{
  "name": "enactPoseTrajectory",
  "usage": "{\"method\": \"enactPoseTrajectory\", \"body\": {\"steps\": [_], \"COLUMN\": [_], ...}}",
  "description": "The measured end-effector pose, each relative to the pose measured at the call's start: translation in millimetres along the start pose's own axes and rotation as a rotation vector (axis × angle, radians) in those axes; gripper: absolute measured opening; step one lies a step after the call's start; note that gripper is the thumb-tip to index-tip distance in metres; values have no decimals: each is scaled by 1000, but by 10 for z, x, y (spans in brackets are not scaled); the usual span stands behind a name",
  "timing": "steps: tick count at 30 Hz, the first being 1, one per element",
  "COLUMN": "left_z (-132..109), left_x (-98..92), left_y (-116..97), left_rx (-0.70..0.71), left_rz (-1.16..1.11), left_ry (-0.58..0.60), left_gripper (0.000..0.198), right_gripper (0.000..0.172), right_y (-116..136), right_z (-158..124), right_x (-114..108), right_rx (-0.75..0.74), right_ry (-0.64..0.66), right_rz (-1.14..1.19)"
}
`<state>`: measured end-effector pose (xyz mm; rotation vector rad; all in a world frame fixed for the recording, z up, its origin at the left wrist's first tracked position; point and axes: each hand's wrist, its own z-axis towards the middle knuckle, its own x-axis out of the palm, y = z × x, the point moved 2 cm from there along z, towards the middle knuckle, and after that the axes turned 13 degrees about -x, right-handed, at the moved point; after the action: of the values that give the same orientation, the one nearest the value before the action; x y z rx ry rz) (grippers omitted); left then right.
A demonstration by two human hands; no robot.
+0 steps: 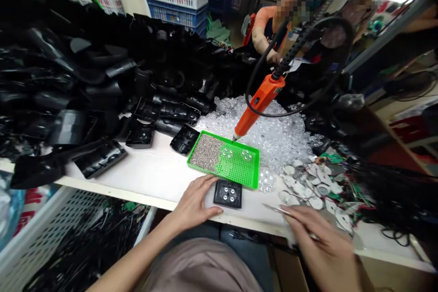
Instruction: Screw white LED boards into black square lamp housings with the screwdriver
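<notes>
On the white bench lies a small square black plastic part [227,194] with several round clear lenses set in its face. My left hand [195,203] rests at its left side, thumb and fingers apart; whether it touches the part I cannot tell. My right hand [321,237], a little blurred, grips a pair of thin metal tweezers [278,210] whose tip points left toward the black part. Behind that part sits a green tray [239,171] with small metal screws [207,153] heaped in its left half and several clear lens pieces [246,154] at the right.
An orange electric screwdriver [258,105] hangs tip-down over the tray. Clear plastic lenses [284,139] pile up behind it. White discs with wires [315,185] lie to the right. Black housings [101,157] crowd the left. Another person [265,32] sits across the bench.
</notes>
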<state>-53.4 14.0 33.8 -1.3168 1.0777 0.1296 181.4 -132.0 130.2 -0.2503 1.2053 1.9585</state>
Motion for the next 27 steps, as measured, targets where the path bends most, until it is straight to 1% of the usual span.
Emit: {"method": "enactPoseTrajectory", "body": {"steps": [3,5,7,9,11,14,17,23,27], "left_z": [62,93,117,137,154,170,172,168,164], "left_x": [92,138,169,192,213,236,244,234,240], "left_y": [-57,-79,-82,-68,-45,-18,-17,-16,5], "left_rx": [53,65,63,55,43,28,32,41,17], "left_rz": [-2,1,4,6,7,7,5,-3,-4], "left_ry": [-10,-28,-48,-65,-81,-98,-96,-77,-58], "left_gripper": [75,74,72,70,71,73,74,74,74], "right_gripper": [20,23,24,24,24,26,26,24,23], "right_y": [-51,-107,-169,-231,-279,-300,-257,-153,-128], "right_z": [-52,-130,-209,-268,-304,-316,-296,-254,-244], "right_x": [522,787,971,1088,1157,1196,1196,1148,1142], "right_rx": [-184,-294,-397,-487,-556,-601,-599,-561,-540], "right_ry": [89,97,102,126,154,144,129,171,263], "right_rz": [-118,-221,-370,-510,-590,-637,-675,-716,-675]}}
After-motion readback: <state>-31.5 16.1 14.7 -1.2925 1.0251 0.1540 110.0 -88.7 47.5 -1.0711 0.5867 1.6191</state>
